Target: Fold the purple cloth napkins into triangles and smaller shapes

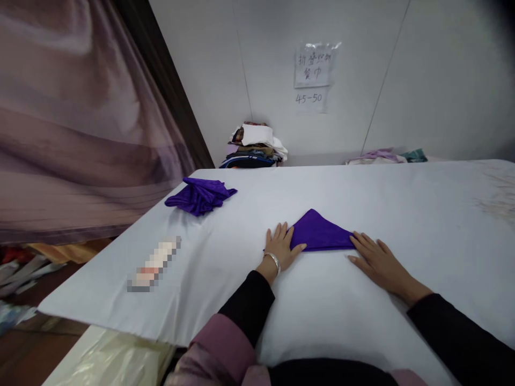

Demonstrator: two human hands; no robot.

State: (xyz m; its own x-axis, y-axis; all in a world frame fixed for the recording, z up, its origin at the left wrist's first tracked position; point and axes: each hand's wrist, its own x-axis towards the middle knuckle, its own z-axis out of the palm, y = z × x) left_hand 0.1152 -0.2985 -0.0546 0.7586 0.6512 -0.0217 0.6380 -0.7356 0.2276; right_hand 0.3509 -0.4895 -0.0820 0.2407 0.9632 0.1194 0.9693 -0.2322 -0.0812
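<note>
There it is, your purple cloth [321, 234] folded into a triangle between left hand [280, 247] and right hand [375, 259], both flat with fingers spread at its corners, while crumpled purple fabric [200, 196] beyond your left hand lies unfolded.

The flat cloth [321, 233] is plain purple; the bunched cloth [199, 197] matches. The tablecloth [225, 279] is white, the curtain [88, 118] dusky pink. The clothes pile [255, 136] appears partly plaid, though small in view.

Head view, forward, down over table [422, 209]
</note>
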